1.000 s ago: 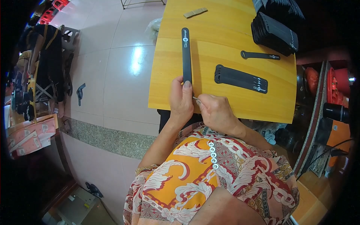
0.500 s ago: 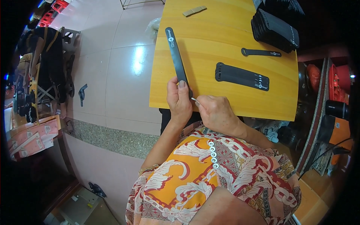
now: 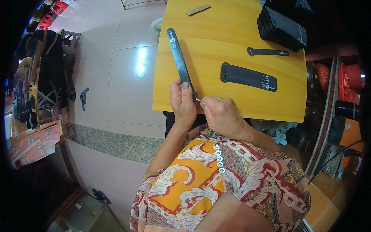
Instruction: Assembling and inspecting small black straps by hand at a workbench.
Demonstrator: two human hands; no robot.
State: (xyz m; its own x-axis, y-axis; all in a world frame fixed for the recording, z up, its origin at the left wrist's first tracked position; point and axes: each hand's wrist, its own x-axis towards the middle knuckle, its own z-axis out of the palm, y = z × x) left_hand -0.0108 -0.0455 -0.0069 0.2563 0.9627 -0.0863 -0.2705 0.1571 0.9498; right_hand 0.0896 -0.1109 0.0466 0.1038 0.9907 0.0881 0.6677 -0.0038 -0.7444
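My left hand (image 3: pixel 184 103) is closed on a long black strap (image 3: pixel 178 54) with a rounded far end, its thumb pressed along the upper face. The strap points away from me over the near left part of the yellow table (image 3: pixel 216 42). At its near end, my right hand (image 3: pixel 224 116) pinches a thin, light-coloured pointed tool (image 3: pixel 198 100), whose tip meets the strap; most of the tool is hidden in the fingers. To the right lies a fanned row of black straps (image 3: pixel 247 77). Beyond it rests a single black strap (image 3: pixel 269 52).
A thick stack of black straps (image 3: pixel 284 29) stands at the table's far right. A small tan strip (image 3: pixel 198 9) lies at the far side. Shelves with a red container (image 3: pixel 349 81) flank the right. Across the tiled floor, another person (image 3: pixel 52 58) bends at the left.
Both hands stay near the table's front edge with the strap and the thin tool. The view has shifted slightly; the tool tip remains at the strap's near end.
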